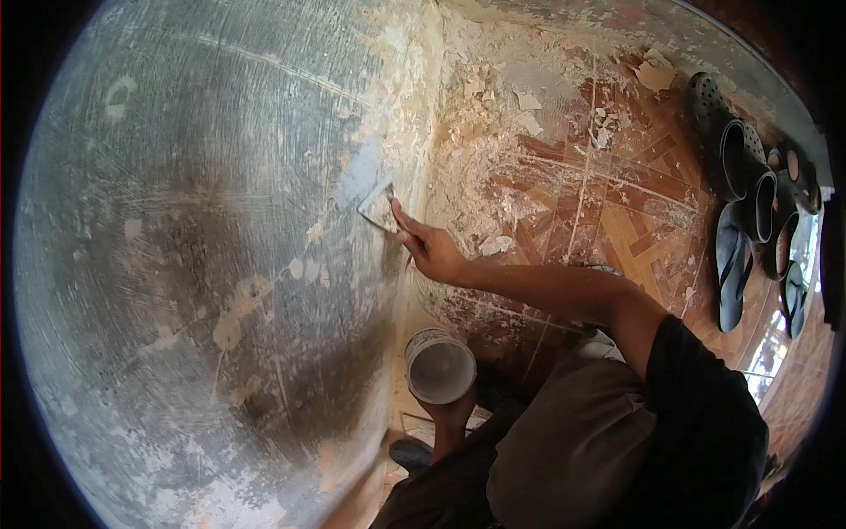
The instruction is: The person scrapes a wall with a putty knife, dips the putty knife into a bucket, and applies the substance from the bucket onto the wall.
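Observation:
My right hand [432, 249] is closed around the handle of a putty knife [377, 204]. Its blade lies against the mottled grey wall [211, 291], at the lower edge of a pale grey smooth patch [359, 174] near the corner. Lower down, my left hand [451, 413] grips a round tub [441, 368] from below and behind. The tub's open mouth faces the camera, with pale grey material inside, and it is close to the foot of the wall. Most of the left hand's fingers are hidden by the tub.
Peeled flakes and dust [493, 176] cover the brown patterned floor [630, 238] along the wall corner. Dark clogs [731, 154] and flip-flops [731, 264] lie at the right. A dark shoe [411, 455] is beside the wall's base, below the tub.

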Demonstrator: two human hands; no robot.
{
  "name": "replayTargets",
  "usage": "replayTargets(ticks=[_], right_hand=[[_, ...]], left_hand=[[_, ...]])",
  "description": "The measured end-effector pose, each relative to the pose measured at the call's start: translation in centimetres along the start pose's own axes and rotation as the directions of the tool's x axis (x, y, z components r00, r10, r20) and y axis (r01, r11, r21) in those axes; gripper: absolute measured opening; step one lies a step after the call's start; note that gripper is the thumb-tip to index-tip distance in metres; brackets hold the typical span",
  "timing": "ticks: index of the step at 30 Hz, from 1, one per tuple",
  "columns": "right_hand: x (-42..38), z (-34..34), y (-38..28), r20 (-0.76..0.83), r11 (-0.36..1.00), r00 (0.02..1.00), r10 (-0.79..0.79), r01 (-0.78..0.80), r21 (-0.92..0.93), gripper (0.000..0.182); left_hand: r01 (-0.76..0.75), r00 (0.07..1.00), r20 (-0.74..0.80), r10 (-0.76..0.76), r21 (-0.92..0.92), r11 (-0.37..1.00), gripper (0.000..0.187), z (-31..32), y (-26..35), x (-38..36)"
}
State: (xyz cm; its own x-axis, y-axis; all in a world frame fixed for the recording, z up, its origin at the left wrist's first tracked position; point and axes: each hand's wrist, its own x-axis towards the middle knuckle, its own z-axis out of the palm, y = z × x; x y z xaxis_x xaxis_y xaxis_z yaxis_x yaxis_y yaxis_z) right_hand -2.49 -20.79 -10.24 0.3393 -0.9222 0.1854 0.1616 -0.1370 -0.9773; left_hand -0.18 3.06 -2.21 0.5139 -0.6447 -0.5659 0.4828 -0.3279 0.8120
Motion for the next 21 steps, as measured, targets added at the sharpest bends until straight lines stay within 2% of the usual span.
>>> replayTargets(ticks=[1,2,3,4,6,7,9,10,11,12,13,15,16,18,19,20,21], right_hand=[[-0.6,-1.2,-1.4,0.138,0.980,0.970,0.200,-0.201,-0.011,0.056],[-1.2,-2.5,-3.0,0.268,0.921,0.882,0.389,-0.382,-0.078,0.057],[-2.2,-3.0,-2.9,0.233,0.955,0.927,0.295,-0.291,-0.050,0.056],[-3.8,-2.9,-2.8,0.196,0.980,0.960,0.198,-0.198,-0.020,0.055],[-5.0,-2.6,-2.8,0.104,0.999,0.995,0.008,-0.004,-0.034,0.054],[-5.3,-2.4,-2.9,0.056,0.994,0.995,-0.079,0.083,-0.075,0.055],[-5.4,-2.7,-3.2,0.076,1.000,0.997,0.013,-0.014,0.010,0.056],[-5.0,-3.4,-4.6,0.163,0.970,0.969,0.185,-0.207,0.127,0.056],[-4.4,-3.9,-5.8,0.254,0.881,0.917,0.308,-0.376,0.286,0.047],[-3.8,-4.4,-7.0,0.341,0.726,0.838,0.426,-0.542,0.424,0.038],[-3.2,-5.0,-8.1,0.417,0.534,0.739,0.530,-0.672,0.513,0.031],[-2.2,-5.6,-9.4,0.570,0.032,0.678,0.465,-0.656,0.754,0.022],[-1.7,-6.1,-10.9,0.569,-0.078,0.606,0.556,-0.644,0.761,0.038],[-2.2,-7.6,-9.2,0.745,-0.174,0.604,0.282,-0.732,0.659,0.044],[-2.2,-8.4,-9.1,0.802,-0.207,0.582,0.132,-0.775,0.597,0.047],[-2.2,-9.0,-9.2,0.825,-0.238,0.553,0.112,-0.792,0.563,0.054],[-2.1,-9.6,-9.2,0.839,-0.197,0.541,0.052,-0.818,0.540,0.054]], left_hand=[[-0.151,0.988,0.089,0.126,0.374,0.915,0.076,-0.1,-0.3,-0.2],[-0.141,0.989,0.101,0.111,0.362,0.922,0.076,-0.1,-0.3,-0.2],[-0.130,0.989,0.112,0.096,0.349,0.928,0.076,-0.1,-0.3,-0.2],[0.059,0.997,0.056,-0.056,-0.046,0.997,0.076,0.0,0.2,-0.3],[0.215,0.977,0.083,-0.198,-0.436,0.874,0.076,0.8,1.0,-0.4],[0.208,0.978,0.093,-0.186,-0.432,0.878,0.076,1.4,1.5,-0.8],[0.211,0.977,0.115,-0.178,-0.456,0.865,0.075,1.4,1.3,-0.9],[0.219,0.976,0.123,-0.181,-0.480,0.850,0.074,0.5,0.7,-0.7],[0.180,0.983,0.111,-0.148,-0.391,0.903,0.069,-0.3,0.1,-0.6],[0.138,0.989,0.100,-0.113,-0.297,0.945,0.065,-1.1,-0.4,-0.4],[0.044,0.996,0.085,-0.038,-0.074,0.996,0.060,-1.3,-0.8,-0.4],[-0.050,0.995,0.094,0.037,0.140,0.989,0.062,-1.8,-1.0,-0.5],[-0.050,0.994,0.103,0.037,0.125,0.991,0.061,-1.9,-0.9,-0.4],[-0.100,0.990,0.117,0.074,0.231,0.968,0.061,-1.6,-0.4,-0.4],[-0.149,0.986,0.125,0.111,0.349,0.925,0.060,-1.2,0.2,-0.5],[-0.116,0.991,0.097,0.092,0.275,0.954,0.057,-0.5,0.7,-0.7],[-0.085,0.995,0.069,0.073,0.198,0.976,0.056,0.3,1.2,-1.0]])
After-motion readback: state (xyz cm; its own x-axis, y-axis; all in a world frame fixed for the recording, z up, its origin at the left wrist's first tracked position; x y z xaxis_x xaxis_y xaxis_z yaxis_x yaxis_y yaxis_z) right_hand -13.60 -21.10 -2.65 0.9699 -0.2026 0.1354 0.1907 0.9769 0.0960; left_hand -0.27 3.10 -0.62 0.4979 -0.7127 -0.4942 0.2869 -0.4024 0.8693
